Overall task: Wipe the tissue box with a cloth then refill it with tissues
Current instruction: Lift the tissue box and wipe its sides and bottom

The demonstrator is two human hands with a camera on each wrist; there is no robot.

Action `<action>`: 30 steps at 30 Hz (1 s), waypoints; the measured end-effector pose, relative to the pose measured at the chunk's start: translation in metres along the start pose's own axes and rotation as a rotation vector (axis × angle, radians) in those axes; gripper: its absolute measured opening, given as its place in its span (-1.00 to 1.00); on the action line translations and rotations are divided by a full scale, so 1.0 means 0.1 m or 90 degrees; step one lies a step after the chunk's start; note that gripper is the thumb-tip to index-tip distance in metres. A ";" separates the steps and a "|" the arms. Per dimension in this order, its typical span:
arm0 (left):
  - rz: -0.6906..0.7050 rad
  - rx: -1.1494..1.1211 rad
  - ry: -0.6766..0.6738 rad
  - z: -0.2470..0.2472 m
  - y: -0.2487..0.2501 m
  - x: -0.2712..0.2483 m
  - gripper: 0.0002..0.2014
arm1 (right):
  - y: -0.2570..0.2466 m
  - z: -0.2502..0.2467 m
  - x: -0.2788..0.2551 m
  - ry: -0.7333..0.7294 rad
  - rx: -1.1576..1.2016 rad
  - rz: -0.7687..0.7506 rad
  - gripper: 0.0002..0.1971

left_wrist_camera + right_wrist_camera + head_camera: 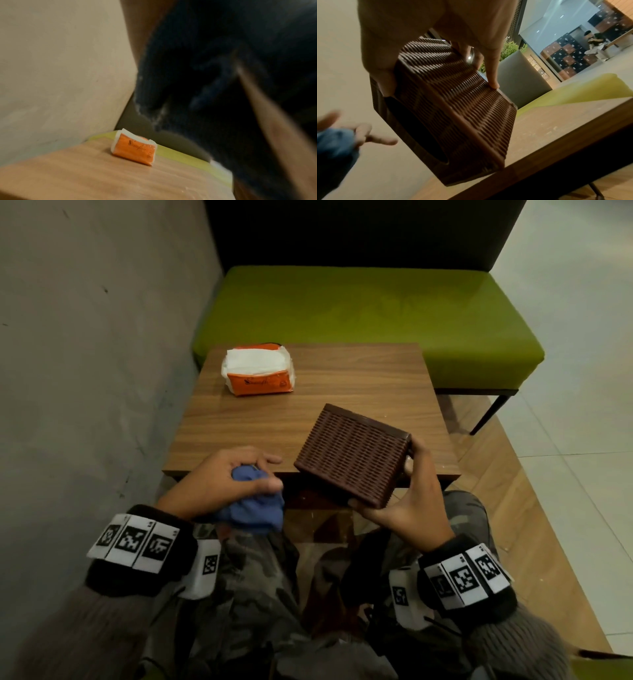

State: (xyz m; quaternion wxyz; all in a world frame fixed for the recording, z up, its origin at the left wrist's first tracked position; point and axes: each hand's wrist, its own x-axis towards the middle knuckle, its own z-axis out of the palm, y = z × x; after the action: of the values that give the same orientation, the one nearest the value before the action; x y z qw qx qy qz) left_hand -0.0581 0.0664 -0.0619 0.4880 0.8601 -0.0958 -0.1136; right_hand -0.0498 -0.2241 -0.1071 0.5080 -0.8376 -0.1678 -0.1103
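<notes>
My right hand [404, 491] grips a brown woven tissue box [352, 453] by its right end, lifted and tilted over the near edge of the wooden table [342, 385]. The right wrist view shows the tissue box [453, 115] from below, its dark slot facing left. My left hand [236, 477] holds a bunched blue cloth [257, 511] just left of the box, apart from it. In the left wrist view the blue cloth [197, 81] fills the right side, dark and blurred. An opened orange pack of white tissues [258, 369] lies at the table's far left, and the orange pack [135, 148] shows there too.
A grey wall [85, 354] runs close along the left. A green bench [359, 316] with a dark back stands behind the table. Wood and tiled floor [565, 440] lies to the right. My camouflage trousers [260, 594] sit below the table's near edge.
</notes>
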 end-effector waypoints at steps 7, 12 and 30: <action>0.037 0.044 -0.195 0.13 0.27 0.09 0.43 | -0.27 -0.18 -0.01 -0.132 0.150 -0.019 0.06; 0.127 0.055 -0.123 0.18 0.43 0.10 0.11 | -0.23 -0.26 0.02 -0.203 0.109 -0.003 0.15; 0.188 0.262 0.093 0.23 0.62 0.09 0.19 | -0.31 0.18 0.06 -0.023 -0.118 -0.053 0.00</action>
State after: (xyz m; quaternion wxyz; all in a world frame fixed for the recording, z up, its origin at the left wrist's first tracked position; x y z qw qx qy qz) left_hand -0.0596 0.0136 -0.0208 0.3197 0.9239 -0.2059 0.0432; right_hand -0.0567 -0.1938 -0.0881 0.4205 -0.8751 -0.2006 -0.1311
